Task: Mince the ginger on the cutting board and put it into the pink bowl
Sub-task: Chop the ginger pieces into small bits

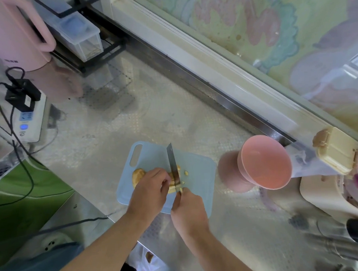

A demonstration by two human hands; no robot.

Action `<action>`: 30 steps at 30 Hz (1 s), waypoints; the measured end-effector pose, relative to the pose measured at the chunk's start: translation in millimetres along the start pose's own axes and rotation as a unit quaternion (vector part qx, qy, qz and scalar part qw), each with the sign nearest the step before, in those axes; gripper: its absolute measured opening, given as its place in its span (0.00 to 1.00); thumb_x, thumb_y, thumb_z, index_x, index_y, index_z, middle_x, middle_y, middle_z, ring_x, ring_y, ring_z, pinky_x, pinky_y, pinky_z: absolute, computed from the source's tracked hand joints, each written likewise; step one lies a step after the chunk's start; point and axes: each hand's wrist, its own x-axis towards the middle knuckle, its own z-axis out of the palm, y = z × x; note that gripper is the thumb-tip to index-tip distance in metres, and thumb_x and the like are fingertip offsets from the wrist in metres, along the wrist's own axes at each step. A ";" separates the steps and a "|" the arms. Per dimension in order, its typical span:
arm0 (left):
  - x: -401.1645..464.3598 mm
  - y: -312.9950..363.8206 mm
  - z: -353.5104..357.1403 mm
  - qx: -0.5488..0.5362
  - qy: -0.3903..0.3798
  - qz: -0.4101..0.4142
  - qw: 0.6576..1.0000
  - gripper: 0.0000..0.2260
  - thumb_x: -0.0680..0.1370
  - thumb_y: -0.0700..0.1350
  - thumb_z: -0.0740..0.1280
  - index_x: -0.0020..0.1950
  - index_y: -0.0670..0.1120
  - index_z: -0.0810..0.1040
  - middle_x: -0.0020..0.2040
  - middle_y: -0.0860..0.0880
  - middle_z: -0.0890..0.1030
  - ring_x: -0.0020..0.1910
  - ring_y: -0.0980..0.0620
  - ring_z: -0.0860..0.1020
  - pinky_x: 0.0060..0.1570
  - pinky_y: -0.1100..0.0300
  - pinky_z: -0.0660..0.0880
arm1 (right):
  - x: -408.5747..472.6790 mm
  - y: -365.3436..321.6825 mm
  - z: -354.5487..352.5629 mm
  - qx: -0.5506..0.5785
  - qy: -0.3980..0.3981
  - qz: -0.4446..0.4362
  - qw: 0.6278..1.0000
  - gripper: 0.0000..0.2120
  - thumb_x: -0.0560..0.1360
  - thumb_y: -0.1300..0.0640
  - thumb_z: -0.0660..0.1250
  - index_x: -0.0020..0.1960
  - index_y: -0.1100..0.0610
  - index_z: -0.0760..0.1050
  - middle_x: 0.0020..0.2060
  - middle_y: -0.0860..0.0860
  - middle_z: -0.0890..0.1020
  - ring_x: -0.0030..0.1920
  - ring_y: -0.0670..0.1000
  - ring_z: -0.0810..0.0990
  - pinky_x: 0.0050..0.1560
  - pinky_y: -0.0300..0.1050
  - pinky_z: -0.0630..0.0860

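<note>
Slicing ginger (139, 175), knife (173, 167) (right hand (189, 212))

Pretty shiny setup here: the counter (172, 114) is embossed stainless steel and reflects a lot of light. Along the back runs a white window frame (222, 70) with frosted glass (272, 25) covered in a pastel painted pattern. A pink kettle (10, 34) sits in the far left corner beside a black wire rack (97, 54), with a white power strip (29, 121) nearby.
</note>
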 end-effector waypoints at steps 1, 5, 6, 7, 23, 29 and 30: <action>-0.4 0.5 0.3 -0.005 0.001 -0.001 1.000 0.08 0.79 0.37 0.70 0.44 0.49 0.78 0.43 0.58 0.77 0.44 0.57 0.76 0.43 0.56 0.77 | 0.7 2.3 -0.2 0.014 0.012 -0.004 1.000 0.08 0.79 0.55 0.56 0.43 0.54 0.70 0.35 0.49 0.76 0.36 0.53 0.75 0.29 0.44 0.66; -2.2 0.9 1.4 -0.031 0.022 -0.026 0.999 0.06 0.79 0.38 0.70 0.48 0.49 0.80 0.46 0.59 0.79 0.46 0.56 0.79 0.47 0.56 0.80 | -2.9 8.9 -0.8 0.064 0.059 -0.020 0.996 0.14 0.82 0.52 0.55 0.40 0.55 0.69 0.34 0.51 0.78 0.33 0.53 0.75 0.33 0.48 0.68; -2.1 1.0 1.3 -0.038 0.025 -0.031 0.998 0.06 0.79 0.38 0.71 0.48 0.49 0.81 0.46 0.58 0.79 0.46 0.56 0.79 0.47 0.56 0.80 | -4.4 10.5 -0.7 0.067 0.066 -0.024 0.995 0.14 0.82 0.52 0.55 0.40 0.55 0.69 0.34 0.52 0.78 0.34 0.54 0.75 0.34 0.50 0.69; -2.1 1.1 0.9 -0.042 0.024 -0.034 0.998 0.06 0.79 0.38 0.71 0.48 0.49 0.81 0.46 0.58 0.79 0.45 0.56 0.79 0.47 0.56 0.80 | -6.2 12.3 -0.6 0.070 0.070 -0.026 0.995 0.14 0.82 0.52 0.56 0.40 0.55 0.69 0.33 0.52 0.79 0.35 0.56 0.76 0.35 0.51 0.71; 1.1 0.2 1.6 -0.034 0.021 -0.058 0.998 0.05 0.80 0.40 0.72 0.45 0.48 0.80 0.44 0.56 0.78 0.42 0.55 0.79 0.43 0.50 0.80 | -17.7 14.7 -2.0 0.014 0.038 -0.044 0.998 0.15 0.82 0.55 0.54 0.37 0.53 0.63 0.32 0.51 0.74 0.32 0.54 0.72 0.27 0.42 0.58; 0.8 -2.0 3.5 -0.036 0.020 -0.052 0.998 0.06 0.79 0.39 0.72 0.44 0.47 0.80 0.43 0.56 0.78 0.42 0.54 0.79 0.42 0.49 0.80 | -16.1 14.4 -1.5 -0.025 0.035 -0.049 0.998 0.16 0.82 0.55 0.53 0.36 0.51 0.60 0.31 0.49 0.71 0.29 0.46 0.68 0.26 0.41 0.57; 0.7 -2.3 3.8 -0.035 0.020 -0.051 0.998 0.06 0.79 0.39 0.72 0.44 0.47 0.80 0.43 0.56 0.78 0.42 0.54 0.79 0.42 0.49 0.80 | -15.8 14.7 -0.9 -0.036 0.031 -0.052 0.998 0.16 0.82 0.55 0.53 0.36 0.51 0.60 0.31 0.48 0.70 0.29 0.46 0.67 0.26 0.42 0.57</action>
